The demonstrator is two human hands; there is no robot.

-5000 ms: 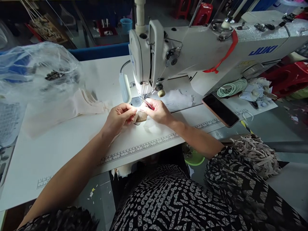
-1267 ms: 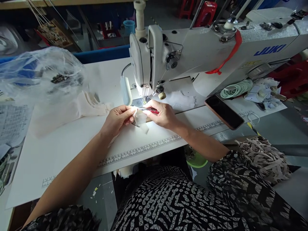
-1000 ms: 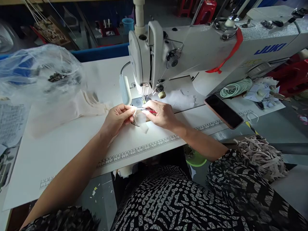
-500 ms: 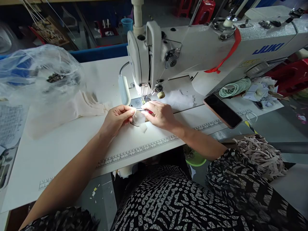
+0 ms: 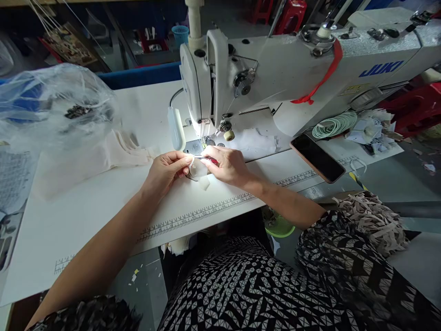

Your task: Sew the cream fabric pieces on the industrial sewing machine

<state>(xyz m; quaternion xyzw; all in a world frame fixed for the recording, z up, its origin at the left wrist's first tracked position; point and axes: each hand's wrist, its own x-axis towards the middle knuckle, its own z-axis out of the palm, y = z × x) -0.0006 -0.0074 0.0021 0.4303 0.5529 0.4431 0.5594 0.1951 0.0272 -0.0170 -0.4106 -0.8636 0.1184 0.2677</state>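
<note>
Between finger and thumb, my left hand point(image 5: 167, 171) pinches the left edge of a small pale fabric piece point(image 5: 199, 168). My right hand point(image 5: 225, 164) is closed around a small tool with a red part point(image 5: 212, 160), its tip at the top edge of the fabric. Both hands are close together, just in front of the needle area of the sewing machine point(image 5: 206, 138). A small whitish tab point(image 5: 204, 183) hangs at the fabric's lower end, over the white table point(image 5: 113, 220). The right fingers hide much of the tool.
Stacked pale fabric pieces point(image 5: 117, 149) and a clear plastic bag point(image 5: 58, 105) lie on the left. On the right are a phone point(image 5: 317, 158), a coil of pale green cord point(image 5: 335, 125) and scraps point(image 5: 372, 131). A lamp point(image 5: 176, 128) stands left of the needle.
The whole view has shifted very slightly. Both hands keep nearly the same pose, with the fabric and the red tool still between them.
</note>
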